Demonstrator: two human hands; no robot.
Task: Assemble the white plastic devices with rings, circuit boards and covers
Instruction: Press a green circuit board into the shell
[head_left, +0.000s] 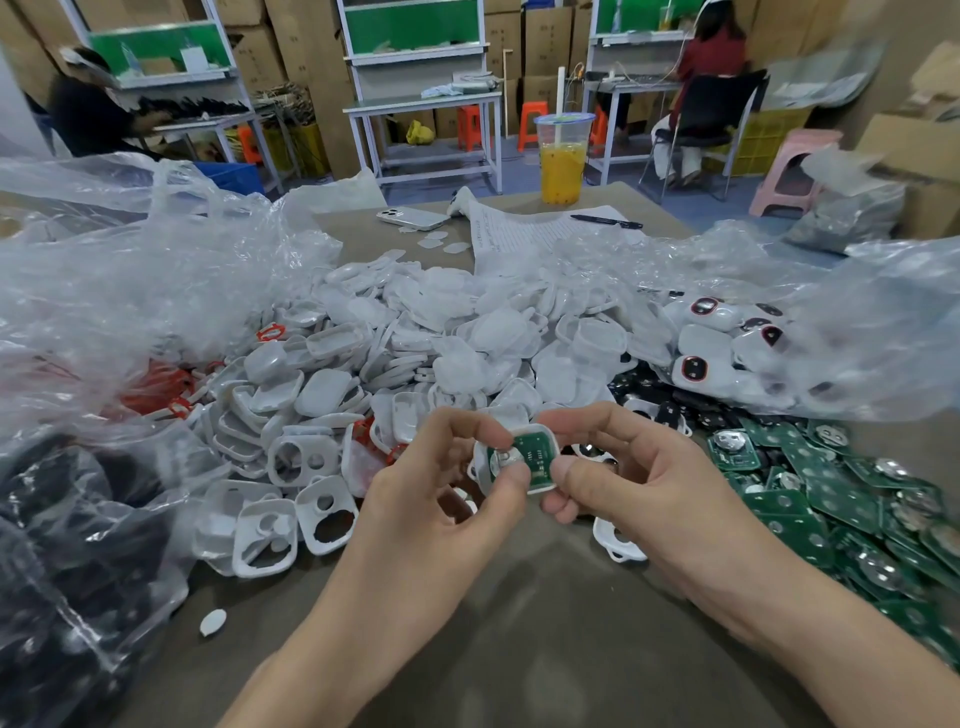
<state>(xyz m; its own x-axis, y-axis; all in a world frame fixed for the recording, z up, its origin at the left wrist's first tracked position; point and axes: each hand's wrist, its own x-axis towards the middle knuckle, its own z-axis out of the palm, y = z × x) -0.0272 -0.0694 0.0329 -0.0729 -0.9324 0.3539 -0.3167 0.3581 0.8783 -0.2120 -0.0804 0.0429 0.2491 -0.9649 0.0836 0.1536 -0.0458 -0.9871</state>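
Observation:
Both my hands hold one white plastic device shell (540, 486) above the table, with a green circuit board (534, 451) and its round silver battery clip lying inside it. My left hand (436, 483) pinches the shell's left side, thumb pressed on the board's lower edge. My right hand (628, 467) pinches the right side between thumb and forefinger. A heap of white shells and covers (415, 353) lies behind. Green circuit boards (831, 499) are piled at the right. Red rings (179, 408) lie at the left by the plastic bag.
Finished white devices with dark buttons (722, 353) sit in a clear bag at the right. A black-filled bag (67, 545) lies at the left. A drink cup (562, 158), phone (413, 218), pen (605, 222) and paper stand at the table's far edge. People sit at benches beyond.

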